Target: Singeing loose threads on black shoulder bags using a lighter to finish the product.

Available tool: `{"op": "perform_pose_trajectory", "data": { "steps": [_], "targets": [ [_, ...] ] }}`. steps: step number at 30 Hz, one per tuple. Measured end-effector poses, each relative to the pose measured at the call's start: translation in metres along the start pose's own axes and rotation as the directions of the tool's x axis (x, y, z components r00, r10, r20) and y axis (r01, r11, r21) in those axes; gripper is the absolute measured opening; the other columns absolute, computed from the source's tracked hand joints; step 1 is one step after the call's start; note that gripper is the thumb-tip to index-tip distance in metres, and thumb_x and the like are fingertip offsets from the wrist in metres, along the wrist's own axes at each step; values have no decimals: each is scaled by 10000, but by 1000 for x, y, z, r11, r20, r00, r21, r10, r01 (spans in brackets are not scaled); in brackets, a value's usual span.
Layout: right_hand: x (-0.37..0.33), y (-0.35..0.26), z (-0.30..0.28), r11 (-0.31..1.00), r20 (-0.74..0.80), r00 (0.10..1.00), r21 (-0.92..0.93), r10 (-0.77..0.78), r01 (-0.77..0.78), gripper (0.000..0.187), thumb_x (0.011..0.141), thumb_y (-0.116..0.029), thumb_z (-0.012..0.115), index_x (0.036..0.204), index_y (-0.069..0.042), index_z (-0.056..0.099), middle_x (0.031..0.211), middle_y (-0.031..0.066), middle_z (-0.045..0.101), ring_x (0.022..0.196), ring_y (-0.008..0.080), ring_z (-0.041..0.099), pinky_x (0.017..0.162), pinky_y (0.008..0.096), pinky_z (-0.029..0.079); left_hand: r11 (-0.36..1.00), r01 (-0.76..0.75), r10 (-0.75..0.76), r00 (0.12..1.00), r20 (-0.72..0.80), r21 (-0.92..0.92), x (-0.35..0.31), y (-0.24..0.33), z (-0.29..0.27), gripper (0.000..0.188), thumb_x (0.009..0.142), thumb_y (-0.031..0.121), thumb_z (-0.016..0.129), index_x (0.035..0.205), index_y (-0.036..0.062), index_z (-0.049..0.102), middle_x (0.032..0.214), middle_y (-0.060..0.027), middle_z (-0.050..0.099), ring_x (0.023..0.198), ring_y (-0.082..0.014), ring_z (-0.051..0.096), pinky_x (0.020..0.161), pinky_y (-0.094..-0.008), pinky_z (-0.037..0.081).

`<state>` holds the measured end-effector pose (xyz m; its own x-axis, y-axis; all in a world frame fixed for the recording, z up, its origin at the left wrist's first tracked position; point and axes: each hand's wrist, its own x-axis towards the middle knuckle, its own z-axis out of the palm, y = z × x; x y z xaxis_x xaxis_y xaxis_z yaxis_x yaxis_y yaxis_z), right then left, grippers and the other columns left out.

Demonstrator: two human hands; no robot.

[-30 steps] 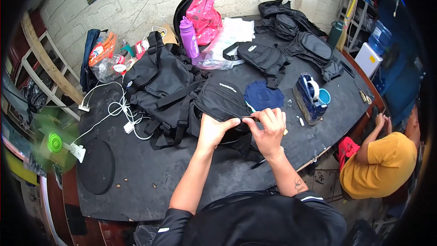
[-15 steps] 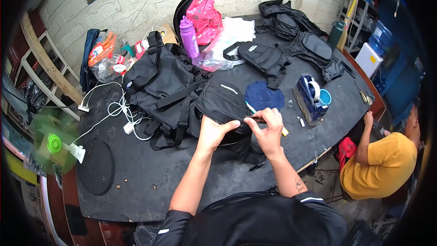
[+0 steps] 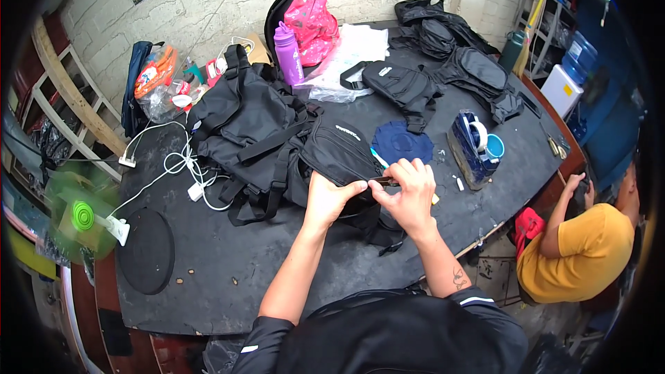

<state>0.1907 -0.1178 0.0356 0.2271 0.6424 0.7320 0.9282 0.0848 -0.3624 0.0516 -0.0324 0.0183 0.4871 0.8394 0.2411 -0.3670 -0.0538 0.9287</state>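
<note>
A black backpack lies across the middle of the table, its front pocket facing up. My left hand grips the pocket's lower edge, thumb on top and fingers hidden under the fabric. Close beside that thumb, my right hand is closed in a pinch on a slim dark object, too small to name, at the same edge. Behind my right hand lie a thin white and teal stick and a round dark blue cloth.
A purple bottle, a pink bag and several black bags stand at the back. A tape dispenser is at right. White cables and a spinning green fan are at left. A person in yellow sits at right.
My right hand has shifted slightly right and is turned a little. The left hand keeps its grip on the pocket edge. At right, the seated person's hands have come up.
</note>
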Motion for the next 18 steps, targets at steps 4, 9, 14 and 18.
{"op": "perform_pose_trajectory", "data": {
  "steps": [4,9,14,18],
  "targets": [
    [-6,37,25,220,658,722,688,213,-692,222,749,-251,659,652,-91,539,614,-14,508,596,103,457,553,246,326,1000,11,-11,999,43,-17,1,7,2,476,640,-35,742,1074,-29,546,999,-72,608,930,-149,572,859,-291,466],
    [-33,22,38,-434,758,637,626,142,-648,288,794,-377,596,700,-126,487,630,-39,441,588,103,388,586,263,320,978,165,-143,977,161,-127,1,12,-6,548,682,3,753,1166,-24,499,1103,-82,590,1007,-175,572,911,-320,447],
    [-22,46,24,-688,593,805,600,39,-409,330,828,-431,541,720,-137,436,607,-34,342,603,101,338,620,282,304,961,278,-268,933,238,-7,10,27,-52,654,673,-16,738,1257,-35,446,1196,-91,558,1108,-192,534,979,-322,397],
    [-29,30,34,432,534,829,716,166,-548,393,653,-131,789,929,-74,516,737,-15,451,645,83,410,607,218,361,992,123,-121,988,91,-15,12,-5,-42,718,634,-60,755,1260,-13,407,1203,-114,542,1091,-188,536,918,-306,445]
  ]
}}
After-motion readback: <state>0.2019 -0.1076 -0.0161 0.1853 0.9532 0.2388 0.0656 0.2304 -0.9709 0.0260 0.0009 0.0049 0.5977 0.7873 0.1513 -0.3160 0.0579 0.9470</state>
